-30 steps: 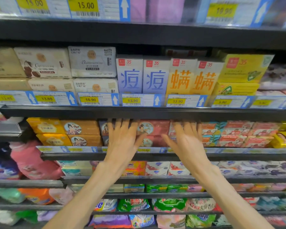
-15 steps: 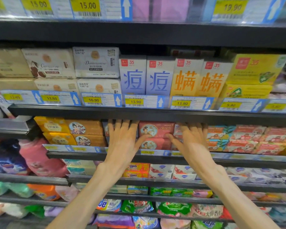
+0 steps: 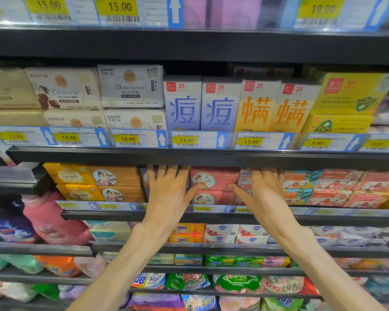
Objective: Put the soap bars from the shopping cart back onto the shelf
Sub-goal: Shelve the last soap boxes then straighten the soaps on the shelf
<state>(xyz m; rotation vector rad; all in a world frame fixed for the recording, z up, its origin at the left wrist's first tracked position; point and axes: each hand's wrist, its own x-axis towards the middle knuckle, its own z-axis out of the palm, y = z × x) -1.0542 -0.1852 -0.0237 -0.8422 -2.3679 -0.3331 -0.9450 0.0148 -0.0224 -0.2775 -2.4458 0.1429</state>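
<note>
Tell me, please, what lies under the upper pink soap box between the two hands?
A second pink box of the same design lies under the upper pink box. The thumb of the right hand covers part of it; what lies behind cannot be seen.

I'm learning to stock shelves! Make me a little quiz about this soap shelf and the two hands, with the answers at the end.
1. True or false: the left hand is gripping a bottle.
2. Which boxes show between the two hands? A) pink soap boxes B) green bags C) blue boxes
3. Fill in: the yellow price tag under the white soap boxes reads ____.

Key
1. False. Its fingers lie straight against the boxes on the shelf, as do those of the right hand.
2. A, the pink soap boxes.
3. 10.90
</note>
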